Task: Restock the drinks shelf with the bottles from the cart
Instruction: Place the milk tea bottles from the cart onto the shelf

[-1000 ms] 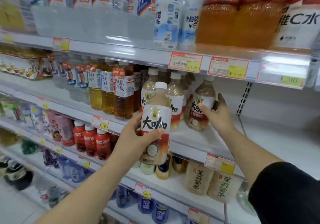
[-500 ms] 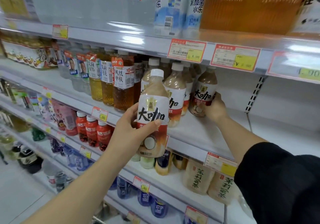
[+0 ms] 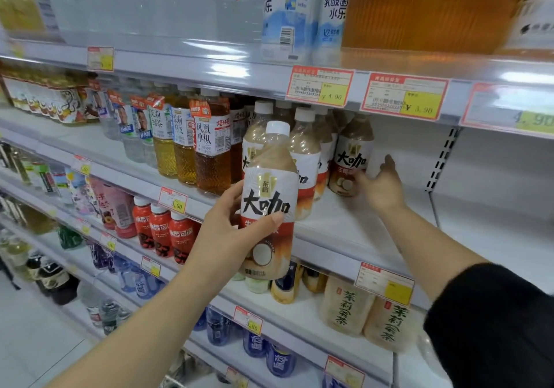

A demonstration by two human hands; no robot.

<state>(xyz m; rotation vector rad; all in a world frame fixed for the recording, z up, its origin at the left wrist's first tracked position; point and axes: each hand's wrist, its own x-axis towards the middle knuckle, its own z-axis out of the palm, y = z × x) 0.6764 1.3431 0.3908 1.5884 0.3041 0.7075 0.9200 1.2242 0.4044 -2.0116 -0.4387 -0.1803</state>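
In the head view, the left hand (image 3: 230, 231) grips a milk-coffee bottle (image 3: 266, 195) upright round its middle, as it did half a second ago, in front of the drinks shelf (image 3: 359, 231). The right hand (image 3: 382, 188) was then wrapped on the shelf bottle (image 3: 352, 153). Now it has loosened: its fingers are nearly straight, and only the tips touch this bottle's lower part, just left of the hand.

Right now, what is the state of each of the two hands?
Left hand: holds a coffee bottle.
Right hand: open, touching a shelved bottle.
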